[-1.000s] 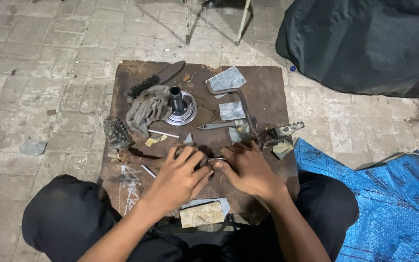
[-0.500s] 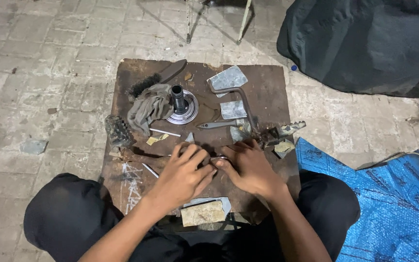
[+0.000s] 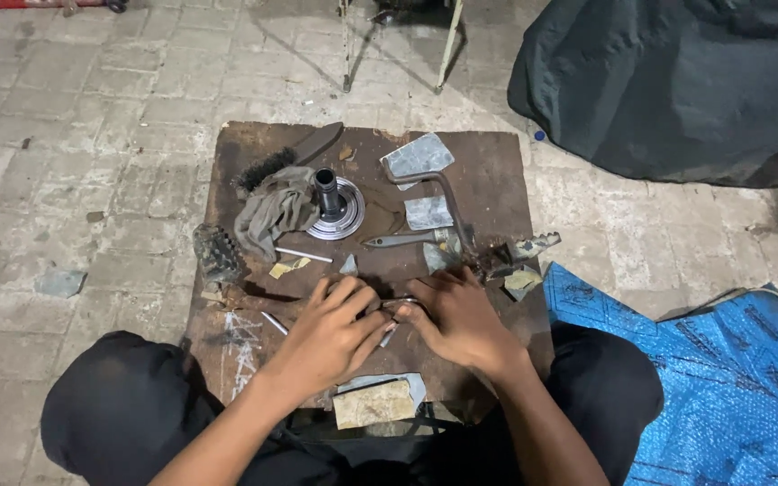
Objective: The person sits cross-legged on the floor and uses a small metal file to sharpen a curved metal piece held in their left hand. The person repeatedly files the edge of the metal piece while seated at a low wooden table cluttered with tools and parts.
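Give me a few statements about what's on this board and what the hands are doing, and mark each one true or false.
1. Both hands are together over a small metal part near the front of the board. True: the left hand and right hand meet at the small metal part.
2. A grey rag lies beside the round metal hub. True: the grey rag touches the round metal hub.
3. The wooden board rests on a table. False: the wooden board lies on paved ground.
4. The blue tarp is to the person's left. False: the blue tarp is on the right.
5. The wire brush is in the right hand. False: the wire brush lies at the board's far edge.
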